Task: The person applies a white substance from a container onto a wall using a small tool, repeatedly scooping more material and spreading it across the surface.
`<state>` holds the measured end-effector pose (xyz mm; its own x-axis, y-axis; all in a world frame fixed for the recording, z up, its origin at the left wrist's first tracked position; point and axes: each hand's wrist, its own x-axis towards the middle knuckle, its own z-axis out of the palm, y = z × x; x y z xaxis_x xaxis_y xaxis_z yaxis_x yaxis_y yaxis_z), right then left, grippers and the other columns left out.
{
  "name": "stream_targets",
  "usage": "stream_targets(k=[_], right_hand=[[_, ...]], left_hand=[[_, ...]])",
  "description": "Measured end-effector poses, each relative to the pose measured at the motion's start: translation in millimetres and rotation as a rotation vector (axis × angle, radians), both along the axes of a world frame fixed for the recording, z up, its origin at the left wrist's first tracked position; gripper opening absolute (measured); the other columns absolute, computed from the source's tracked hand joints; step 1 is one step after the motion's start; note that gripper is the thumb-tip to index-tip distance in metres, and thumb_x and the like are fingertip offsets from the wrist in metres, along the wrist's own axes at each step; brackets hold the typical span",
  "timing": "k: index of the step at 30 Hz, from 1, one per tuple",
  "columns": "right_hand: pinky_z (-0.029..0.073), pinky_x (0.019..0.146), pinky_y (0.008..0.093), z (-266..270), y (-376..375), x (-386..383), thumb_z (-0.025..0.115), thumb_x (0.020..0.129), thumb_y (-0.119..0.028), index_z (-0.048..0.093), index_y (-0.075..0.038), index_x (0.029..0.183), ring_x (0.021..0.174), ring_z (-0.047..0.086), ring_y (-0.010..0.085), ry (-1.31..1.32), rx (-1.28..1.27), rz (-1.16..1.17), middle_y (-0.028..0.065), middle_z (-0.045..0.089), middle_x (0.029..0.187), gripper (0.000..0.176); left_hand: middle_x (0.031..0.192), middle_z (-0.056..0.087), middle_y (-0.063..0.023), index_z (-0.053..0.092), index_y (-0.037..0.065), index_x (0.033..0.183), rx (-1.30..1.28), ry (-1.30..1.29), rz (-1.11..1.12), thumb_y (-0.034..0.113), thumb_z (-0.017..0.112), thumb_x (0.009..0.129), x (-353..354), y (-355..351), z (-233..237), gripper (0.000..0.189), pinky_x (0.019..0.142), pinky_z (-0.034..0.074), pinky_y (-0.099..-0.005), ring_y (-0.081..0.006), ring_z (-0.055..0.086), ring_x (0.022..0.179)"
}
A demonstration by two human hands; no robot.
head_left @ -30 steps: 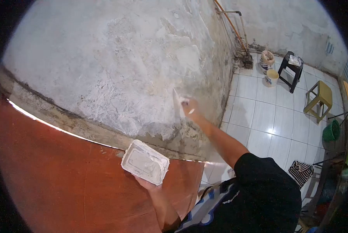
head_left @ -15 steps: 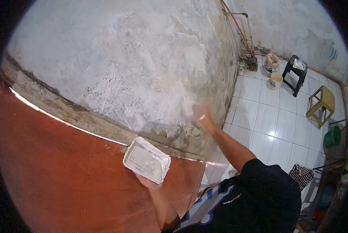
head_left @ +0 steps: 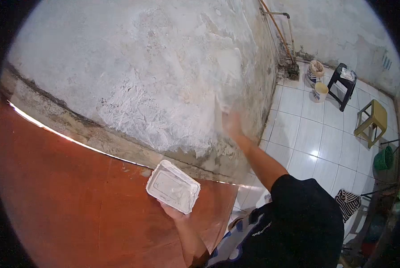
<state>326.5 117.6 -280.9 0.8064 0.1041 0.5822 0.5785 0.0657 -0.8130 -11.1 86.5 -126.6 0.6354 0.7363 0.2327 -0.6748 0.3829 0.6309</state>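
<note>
A white rectangular tray [head_left: 169,184] with white paste smeared inside rests on my left hand [head_left: 175,212], whose fingers go under its near edge. My right hand [head_left: 232,123] is at the rough grey wall [head_left: 182,76], blurred by motion. A pale, blurred flat shape shows just at its fingers, too smeared to make out. Thick white paste [head_left: 139,111] covers the wall to the left of my right hand, with ridges and streaks in it.
Below the wall lies a red-brown surface [head_left: 66,192]. White floor tiles [head_left: 307,134] hold a cream bucket [head_left: 320,92], a sack-like container [head_left: 316,69], a black stool [head_left: 343,85], an olive stool [head_left: 372,120], a green basket [head_left: 383,158] and striped cloth [head_left: 348,204]. Pipes [head_left: 278,31] run up the corner.
My right hand has moved slightly up along the wall. In the picture, my left hand and the tray have shifted a little right and down.
</note>
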Motion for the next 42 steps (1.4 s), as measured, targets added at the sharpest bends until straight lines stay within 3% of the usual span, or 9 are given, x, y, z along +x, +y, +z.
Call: stream_targets(k=[2, 4, 7, 19, 30, 34, 37, 39, 42], right_hand=[[0.046, 0.065, 0.0462, 0.6, -6.8, -55.4, 0.051, 0.080, -0.012, 0.061, 0.001, 0.094, 0.075, 0.059, 0.0411, 0.313, -0.228, 0.301, 0.0254, 0.060, 0.082, 0.022], [0.047, 0.068, 0.0457, 61.5, -61.8, -112.1, 0.050, 0.080, -0.009, 0.062, -0.001, 0.097, 0.075, 0.059, 0.0404, -0.027, -0.659, 0.430, 0.0244, 0.061, 0.082, 0.023], [0.047, 0.071, 0.0444, 42.8, -84.6, -138.8, 0.051, 0.079, -0.008, 0.062, 0.000, 0.100, 0.079, 0.060, 0.0399, -0.051, -0.361, 0.495, 0.0246, 0.062, 0.086, 0.025], [0.046, 0.068, 0.0444, 32.3, -43.7, -25.0, 0.052, 0.082, -0.008, 0.062, 0.001, 0.098, 0.080, 0.059, 0.0416, 0.204, -0.297, 0.083, 0.0253, 0.061, 0.084, 0.021], [0.047, 0.064, 0.0454, 27.9, -89.1, -126.6, 0.052, 0.079, -0.007, 0.062, -0.002, 0.098, 0.067, 0.058, 0.0403, -0.100, -0.257, 0.495, 0.0207, 0.062, 0.081, 0.022], [0.047, 0.069, 0.0445, 18.9, -71.6, -72.0, 0.055, 0.080, -0.014, 0.063, 0.003, 0.094, 0.076, 0.060, 0.0409, 0.258, -0.130, 0.251, 0.0266, 0.060, 0.084, 0.023], [0.045, 0.066, 0.0449, -17.5, -49.9, -15.7, 0.055, 0.081, -0.015, 0.062, 0.006, 0.089, 0.071, 0.060, 0.0404, 0.053, -0.353, 0.052, 0.0272, 0.060, 0.081, 0.023], [0.044, 0.064, 0.0441, -14.6, -46.2, 1.0, 0.056, 0.081, -0.014, 0.061, 0.008, 0.085, 0.073, 0.060, 0.0385, 0.478, -0.423, 0.035, 0.0273, 0.060, 0.080, 0.023], [0.043, 0.061, 0.0467, -30.4, -20.9, 3.2, 0.057, 0.079, -0.015, 0.060, 0.008, 0.078, 0.068, 0.059, 0.0389, 0.348, -0.396, -0.056, 0.0266, 0.059, 0.073, 0.023]], left_hand=[[0.141, 0.034, -0.0077, 0.031, 0.015, 0.139, -0.027, 0.057, 0.108, 0.049, 0.035, 0.092, 2.4, -1.2, -4.4, 0.058, 0.103, 0.033, -0.0482, -0.0300, 0.039, 0.124], [0.141, 0.033, -0.0078, 0.029, 0.015, 0.139, -0.018, 0.053, -0.007, 0.049, 0.035, 0.092, 5.7, 2.5, -6.8, 0.059, 0.103, 0.033, -0.0479, -0.0299, 0.039, 0.124], [0.143, 0.031, -0.0075, 0.025, 0.015, 0.141, 0.016, 0.058, -0.005, 0.051, 0.034, 0.092, 14.5, 10.2, -13.6, 0.062, 0.103, 0.032, -0.0487, -0.0303, 0.038, 0.125], [0.143, 0.030, -0.0081, 0.024, 0.016, 0.142, -0.122, 0.072, 0.057, 0.054, 0.035, 0.090, 8.9, 15.4, -23.1, 0.065, 0.103, 0.032, -0.0507, -0.0319, 0.036, 0.126], [0.142, 0.033, -0.0081, 0.027, 0.015, 0.140, -0.139, 0.038, 0.020, 0.051, 0.037, 0.090, 10.6, 16.1, -25.9, 0.062, 0.102, 0.033, -0.0517, -0.0317, 0.039, 0.124], [0.141, 0.033, -0.0080, 0.028, 0.015, 0.140, -0.142, 0.043, 0.026, 0.050, 0.037, 0.091, 10.0, 12.4, -25.1, 0.061, 0.102, 0.033, -0.0511, -0.0311, 0.039, 0.124], [0.142, 0.032, -0.0078, 0.027, 0.016, 0.141, -0.063, 0.050, -0.023, 0.051, 0.036, 0.091, 12.6, 8.4, -20.9, 0.062, 0.103, 0.032, -0.0506, -0.0304, 0.038, 0.125], [0.143, 0.031, -0.0077, 0.026, 0.016, 0.141, -0.005, 0.074, -0.003, 0.051, 0.035, 0.091, 13.1, 4.7, -18.6, 0.062, 0.103, 0.031, -0.0507, -0.0304, 0.037, 0.126], [0.144, 0.029, -0.0073, 0.025, 0.016, 0.141, 0.049, 0.070, 0.016, 0.051, 0.034, 0.092, 16.7, 2.8, -17.7, 0.062, 0.104, 0.031, -0.0503, -0.0300, 0.035, 0.127]])
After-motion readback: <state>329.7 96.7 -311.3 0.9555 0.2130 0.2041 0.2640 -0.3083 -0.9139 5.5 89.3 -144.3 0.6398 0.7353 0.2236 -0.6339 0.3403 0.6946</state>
